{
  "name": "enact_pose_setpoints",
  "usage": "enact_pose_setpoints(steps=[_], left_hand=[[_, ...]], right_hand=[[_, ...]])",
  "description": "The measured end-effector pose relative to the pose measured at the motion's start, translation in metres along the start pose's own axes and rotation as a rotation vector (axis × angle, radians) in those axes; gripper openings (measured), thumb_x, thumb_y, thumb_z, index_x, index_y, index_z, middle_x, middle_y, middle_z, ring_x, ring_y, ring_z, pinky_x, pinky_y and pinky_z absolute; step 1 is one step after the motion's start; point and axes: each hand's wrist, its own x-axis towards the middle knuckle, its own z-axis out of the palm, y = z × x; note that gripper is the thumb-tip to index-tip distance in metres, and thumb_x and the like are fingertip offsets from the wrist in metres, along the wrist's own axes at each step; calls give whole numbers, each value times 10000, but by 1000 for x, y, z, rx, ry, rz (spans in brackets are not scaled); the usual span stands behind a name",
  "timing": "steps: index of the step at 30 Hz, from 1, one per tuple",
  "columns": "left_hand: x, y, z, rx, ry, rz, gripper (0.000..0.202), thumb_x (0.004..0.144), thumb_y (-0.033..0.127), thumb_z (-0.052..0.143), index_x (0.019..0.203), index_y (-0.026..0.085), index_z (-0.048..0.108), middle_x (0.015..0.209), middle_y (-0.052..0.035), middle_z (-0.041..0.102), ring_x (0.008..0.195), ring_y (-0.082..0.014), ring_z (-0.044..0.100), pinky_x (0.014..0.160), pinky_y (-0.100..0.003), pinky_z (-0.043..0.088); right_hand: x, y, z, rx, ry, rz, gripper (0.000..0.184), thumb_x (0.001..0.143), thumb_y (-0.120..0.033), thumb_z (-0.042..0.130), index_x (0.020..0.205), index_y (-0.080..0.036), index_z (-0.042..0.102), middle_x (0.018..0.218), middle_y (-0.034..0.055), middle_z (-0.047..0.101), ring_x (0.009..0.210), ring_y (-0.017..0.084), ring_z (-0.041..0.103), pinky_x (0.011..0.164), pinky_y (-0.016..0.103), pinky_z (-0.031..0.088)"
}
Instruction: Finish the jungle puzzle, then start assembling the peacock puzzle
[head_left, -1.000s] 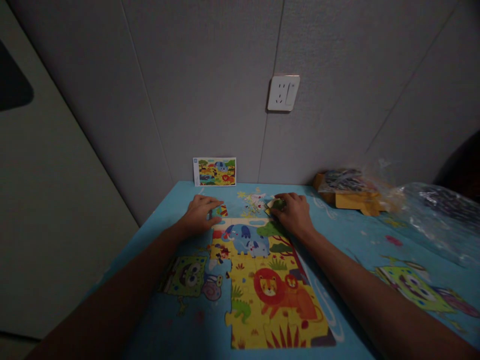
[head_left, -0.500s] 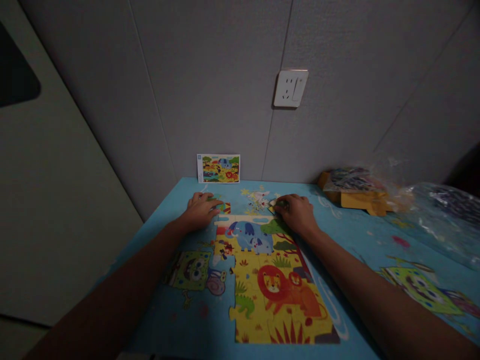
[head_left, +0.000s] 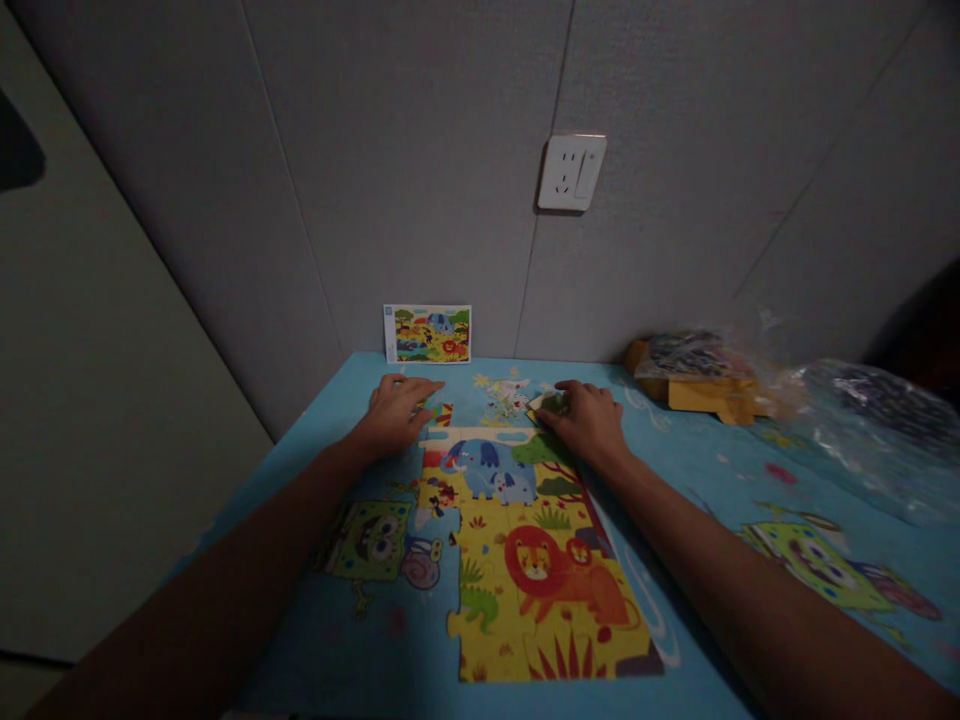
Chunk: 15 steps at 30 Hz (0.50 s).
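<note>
left hand: palm down, fingers flat on a loose piece at the puzzle's top left.
right hand: curled, fingertips pinching a green piece at the top right.
puzzle: flat glossy card, interlocking, on the blue worktop.

grey panelled wall | white socket | blue cartoon tabletop | dim light

Wall socket; reference card; bagged box
</note>
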Motion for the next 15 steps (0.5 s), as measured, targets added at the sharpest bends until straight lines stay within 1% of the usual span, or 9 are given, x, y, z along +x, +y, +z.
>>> enact_pose_setpoints(steps=[2, 3, 6, 8, 10, 11, 12, 14, 15], left_hand=[[-1, 3, -1, -58, -6, 79, 573, 887, 310, 505, 1449, 260, 401, 1363, -52, 555, 1217, -317, 352, 1037, -519, 326], [-2, 6, -3, -82, -24, 107, 605, 889, 316, 509, 1472, 262, 357, 1351, -46, 569, 1228, -316, 344, 1049, -517, 316], [-6, 17, -6, -128, -92, 169, 694, 897, 324, 517, 1520, 272, 217, 1334, -38, 591, 1281, -323, 309, 1084, -528, 278], [-10, 27, -6, -147, -120, 227, 750, 899, 350, 537, 1533, 287, 141, 1383, -48, 551, 1329, -333, 276, 1097, -539, 264], [-15, 38, 0, -160, -133, 311, 794, 883, 392, 582, 1532, 304, 132, 1480, -75, 436, 1376, -349, 242, 1104, -544, 269], [-17, 43, 3, -164, -137, 351, 815, 862, 408, 618, 1528, 310, 157, 1517, -94, 372, 1393, -361, 231, 1100, -550, 280], [-19, 46, 8, -171, -144, 376, 841, 842, 416, 650, 1525, 313, 171, 1530, -114, 338, 1407, -369, 222, 1096, -552, 294], [-21, 49, 15, -191, -154, 404, 897, 797, 406, 712, 1520, 317, 189, 1520, -140, 337, 1422, -374, 216, 1091, -554, 316], [-21, 48, 17, -195, -149, 390, 908, 777, 400, 735, 1514, 326, 209, 1519, -146, 331, 1422, -375, 228, 1081, -550, 339]], right_hand=[[2, 3, 0, 97, 33, 19, 564, 699, -439, 716, 1176, -151, 628, 1061, 174, 651, 1027, 366, 544, 835, 466, 370], [4, 4, -1, 186, 45, 33, 541, 678, -408, 728, 1141, -143, 639, 1002, 166, 659, 976, 350, 562, 822, 456, 374], [8, 5, -5, 461, 54, 55, 330, 699, -308, 665, 982, -139, 670, 764, 87, 645, 752, 255, 582, 744, 391, 396], [6, -2, -7, 555, 56, 49, 236, 738, -293, 597, 912, -149, 664, 681, 41, 611, 652, 201, 559, 676, 339, 407], [-3, -16, -7, 630, 51, 28, 217, 767, -313, 558, 885, -159, 656, 675, 20, 602, 620, 170, 549, 615, 294, 416], [-9, -24, -5, 670, 30, 4, 202, 774, -314, 548, 857, -165, 657, 668, 11, 601, 614, 157, 548, 596, 274, 422], [-15, -33, -2, 702, 4, -25, 177, 767, -304, 556, 819, -170, 659, 651, -1, 595, 608, 146, 546, 583, 256, 426], [-28, -47, 4, 763, -37, -74, 171, 778, -279, 528, 823, -179, 660, 640, -24, 580, 588, 126, 532, 559, 232, 421], [-33, -51, 6, 850, -80, -102, 177, 786, -270, 527, 861, -177, 657, 647, -31, 571, 584, 120, 523, 553, 227, 416]])
